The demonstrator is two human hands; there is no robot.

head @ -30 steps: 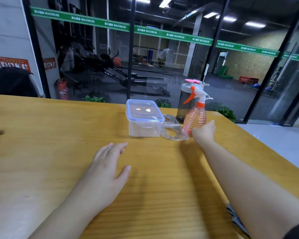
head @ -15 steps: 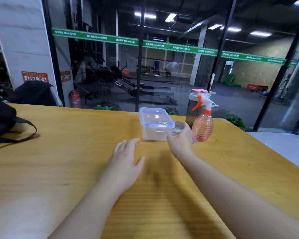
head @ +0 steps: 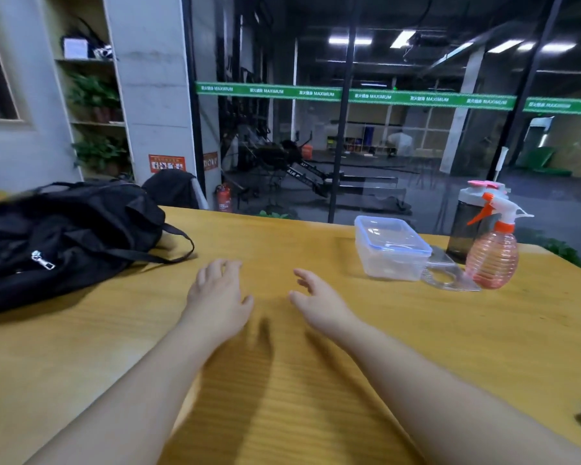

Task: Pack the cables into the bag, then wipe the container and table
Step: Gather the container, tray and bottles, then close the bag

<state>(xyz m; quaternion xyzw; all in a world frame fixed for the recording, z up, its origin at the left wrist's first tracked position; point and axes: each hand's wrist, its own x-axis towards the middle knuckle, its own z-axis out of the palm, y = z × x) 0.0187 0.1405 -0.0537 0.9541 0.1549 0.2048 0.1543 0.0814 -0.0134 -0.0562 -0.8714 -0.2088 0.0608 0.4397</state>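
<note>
The black bag [head: 64, 236] sat far left on the bench [head: 282, 397]. Left hand [head: 220, 297] and right hand [head: 316, 303] hovered mid-bench, each grip loose and empty. Clear container [head: 391, 251] sat right, beside the spray bottle [head: 492, 256]. No cables visible; probably best to unzip the bag wide first.

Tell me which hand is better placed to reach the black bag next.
Probably the left hand. The black bag lies on the table's left side, nearer it, with nothing between. The right hand sits further right, toward the clear container. Both hands are empty.
</note>
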